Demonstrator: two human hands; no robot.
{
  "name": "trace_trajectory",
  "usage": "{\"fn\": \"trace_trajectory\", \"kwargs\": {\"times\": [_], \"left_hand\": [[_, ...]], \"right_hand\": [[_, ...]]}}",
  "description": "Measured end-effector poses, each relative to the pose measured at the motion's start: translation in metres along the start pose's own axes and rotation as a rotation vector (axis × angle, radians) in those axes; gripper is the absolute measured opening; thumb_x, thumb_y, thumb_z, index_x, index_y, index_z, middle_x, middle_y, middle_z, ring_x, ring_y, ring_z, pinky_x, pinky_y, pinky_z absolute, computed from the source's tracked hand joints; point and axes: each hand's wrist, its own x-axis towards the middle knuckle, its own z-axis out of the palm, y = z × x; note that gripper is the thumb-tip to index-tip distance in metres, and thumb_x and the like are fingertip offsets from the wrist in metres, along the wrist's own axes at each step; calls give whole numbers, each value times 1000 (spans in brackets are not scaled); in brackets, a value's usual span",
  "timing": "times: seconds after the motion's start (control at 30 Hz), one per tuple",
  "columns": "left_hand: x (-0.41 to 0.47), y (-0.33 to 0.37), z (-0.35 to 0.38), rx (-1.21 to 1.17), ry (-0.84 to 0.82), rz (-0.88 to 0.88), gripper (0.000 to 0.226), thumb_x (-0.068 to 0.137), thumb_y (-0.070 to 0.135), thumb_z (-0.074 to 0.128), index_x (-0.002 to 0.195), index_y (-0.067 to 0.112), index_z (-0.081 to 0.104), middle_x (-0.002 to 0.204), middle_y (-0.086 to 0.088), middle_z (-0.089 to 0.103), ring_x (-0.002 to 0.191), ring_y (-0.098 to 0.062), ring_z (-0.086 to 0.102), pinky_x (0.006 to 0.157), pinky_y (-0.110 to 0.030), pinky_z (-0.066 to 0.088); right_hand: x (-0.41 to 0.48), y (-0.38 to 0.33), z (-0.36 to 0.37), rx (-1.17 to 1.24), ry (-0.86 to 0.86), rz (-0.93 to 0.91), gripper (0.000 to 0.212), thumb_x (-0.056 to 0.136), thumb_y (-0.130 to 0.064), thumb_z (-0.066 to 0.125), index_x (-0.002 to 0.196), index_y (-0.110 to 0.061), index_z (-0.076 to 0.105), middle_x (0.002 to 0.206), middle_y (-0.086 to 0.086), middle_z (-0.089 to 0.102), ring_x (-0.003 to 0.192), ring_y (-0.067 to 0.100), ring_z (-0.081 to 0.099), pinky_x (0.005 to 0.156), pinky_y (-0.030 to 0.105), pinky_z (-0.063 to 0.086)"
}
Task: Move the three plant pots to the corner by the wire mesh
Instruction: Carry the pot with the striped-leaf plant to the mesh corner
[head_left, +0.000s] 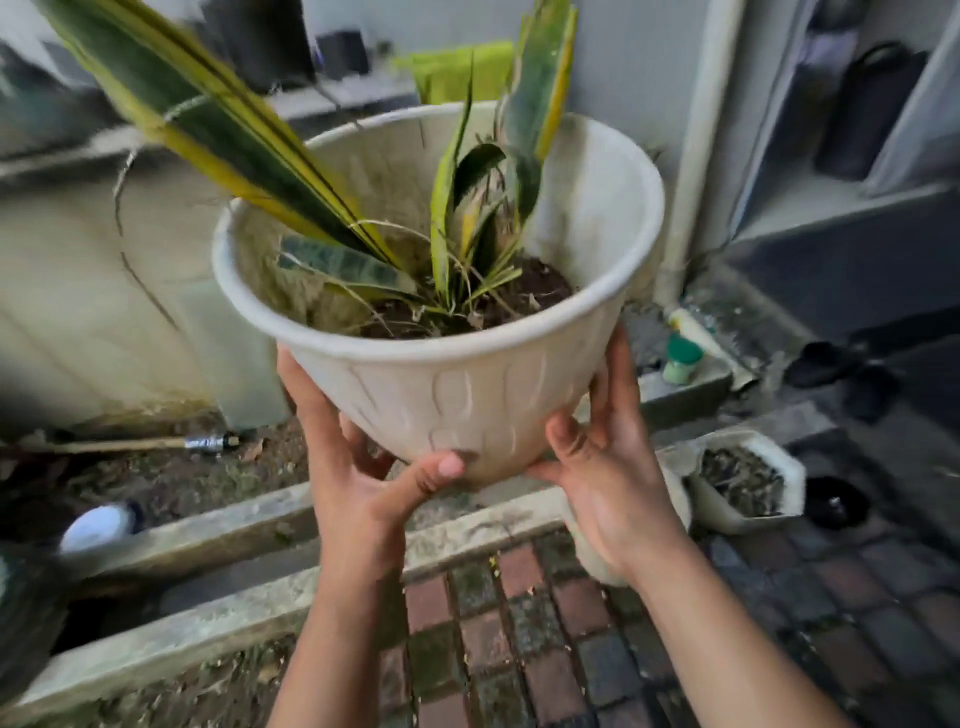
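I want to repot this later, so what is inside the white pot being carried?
Inside the white pot, held by the left hand and right hand, sit dark soil and a striped green-yellow plant. The pot wall hides the roots and how deep the soil goes.

Cream plant pot (457, 384) held in the air.
Ribbed, wide-rimmed, tilted slightly, holding dark soil and yellow-edged green leaves.

A green-capped bottle (681, 365) stands on a ledge beside a white pipe (698, 156). Brick paving (519, 649) (mossy in places) meets a concrete curb (208, 613). Dark sandals (841, 369) lie farther right.
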Motion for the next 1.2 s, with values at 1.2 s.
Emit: {"fn": "trace_trajectory", "kwargs": {"times": [1.2], "left_hand": [[-433, 700, 285, -946, -1394, -41, 137, 53, 45, 104, 155, 71, 17, 177, 16, 27, 161, -28, 38, 120, -62, 44]], "right_hand": [[-667, -676, 340, -680, 1410, -744, 93, 70, -56, 91, 145, -70, 38, 151, -25, 56, 141, 15, 58, 97, 64, 59]]}}
